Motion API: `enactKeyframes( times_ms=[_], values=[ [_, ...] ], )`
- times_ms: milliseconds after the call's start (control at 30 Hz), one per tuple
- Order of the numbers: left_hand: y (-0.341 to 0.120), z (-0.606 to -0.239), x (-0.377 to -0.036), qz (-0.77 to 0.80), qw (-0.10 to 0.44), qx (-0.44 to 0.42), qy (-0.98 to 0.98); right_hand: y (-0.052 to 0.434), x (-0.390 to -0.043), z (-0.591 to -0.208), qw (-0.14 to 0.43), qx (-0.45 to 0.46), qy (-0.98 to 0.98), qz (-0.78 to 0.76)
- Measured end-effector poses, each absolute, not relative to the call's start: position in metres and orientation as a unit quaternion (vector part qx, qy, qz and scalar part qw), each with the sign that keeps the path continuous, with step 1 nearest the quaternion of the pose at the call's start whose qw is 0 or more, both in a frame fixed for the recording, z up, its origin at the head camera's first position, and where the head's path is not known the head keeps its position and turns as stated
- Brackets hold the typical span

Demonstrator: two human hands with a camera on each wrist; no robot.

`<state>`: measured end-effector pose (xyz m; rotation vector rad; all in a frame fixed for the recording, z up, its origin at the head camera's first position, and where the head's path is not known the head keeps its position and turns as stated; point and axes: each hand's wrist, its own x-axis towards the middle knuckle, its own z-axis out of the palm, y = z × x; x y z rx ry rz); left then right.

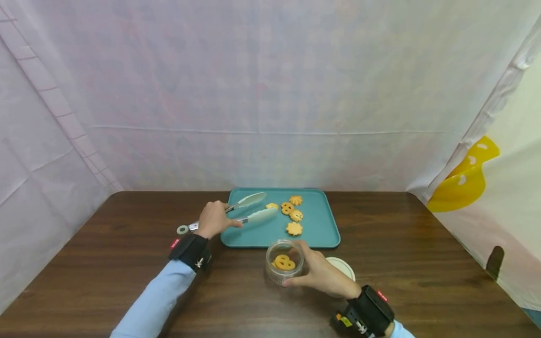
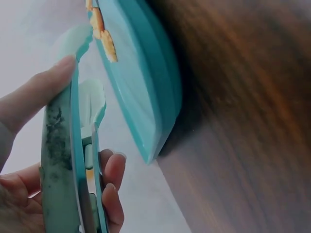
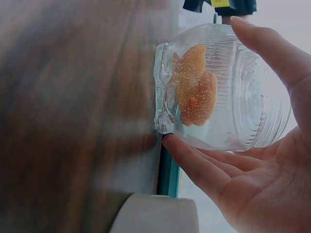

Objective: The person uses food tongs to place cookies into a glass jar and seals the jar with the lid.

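Lid (image 1: 343,266) mostly hidden behind right hand (image 1: 322,276), whose fingers curl round jar (image 1: 284,261) on table (image 1: 422,244). Left hand (image 1: 213,219) grips tongs (image 1: 249,210), tips apart over tray (image 1: 321,225).

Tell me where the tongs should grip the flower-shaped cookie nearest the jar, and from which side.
Grip the flower-shaped cookie across its scalloped edges, coming from the left, where the tongs in the left hand already point. It lies flat on the teal tray, apart from the other cookies, so a low, nearly level approach probably suits. The right hand holds the glass jar.
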<state>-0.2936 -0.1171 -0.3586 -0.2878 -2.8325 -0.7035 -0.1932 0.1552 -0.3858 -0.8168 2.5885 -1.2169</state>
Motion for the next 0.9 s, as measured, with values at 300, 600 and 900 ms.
enactKeyframes(
  times_ms=[300,600,900],
  values=[
    [-0.109,-0.363,-0.308,-0.257,0.06,-0.096,-0.96,0.155,-0.193,-0.387,0.097,-0.266,0.869,-0.406],
    [-0.106,-0.366,-0.315,-0.27,0.038,-0.079,-0.959,0.155,-0.193,-0.385,0.093,-0.263,0.871,-0.403],
    [-0.102,-0.367,-0.319,-0.276,0.031,-0.051,-0.959,0.156,-0.194,-0.386,0.095,-0.262,0.871,-0.405]
  ],
)
